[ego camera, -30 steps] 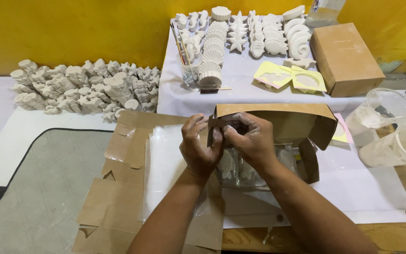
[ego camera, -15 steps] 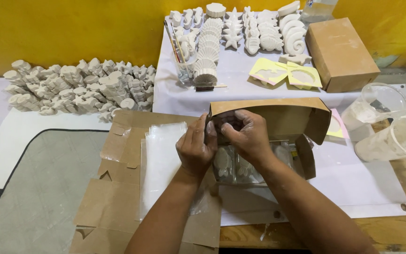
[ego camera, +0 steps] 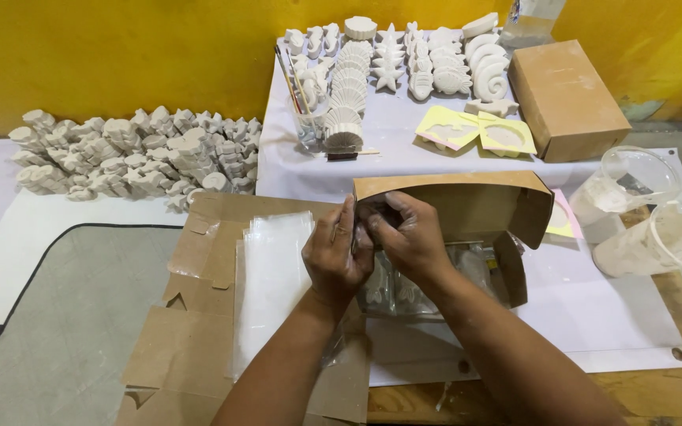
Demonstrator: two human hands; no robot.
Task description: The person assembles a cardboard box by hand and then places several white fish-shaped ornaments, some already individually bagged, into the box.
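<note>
Cardboard box (ego camera: 467, 207) w/ both hands (ego camera: 372, 244) gripping its left edge.

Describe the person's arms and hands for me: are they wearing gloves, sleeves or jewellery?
Both arms are bare as far as the picture reaches; no sleeve shows. The left hand and right hand wear no gloves, and I see no ring, watch or bracelet. Fingernails look short.

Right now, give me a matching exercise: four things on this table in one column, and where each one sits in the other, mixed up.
1. closed box
2. brush cup
3. clear bags
4. open box

a. flat on cardboard, left of the hands
b. far right, by the yellow wall
c. at both hands' fingertips
d. among white shell casts

Pairs: 1-b, 2-d, 3-a, 4-c
</note>
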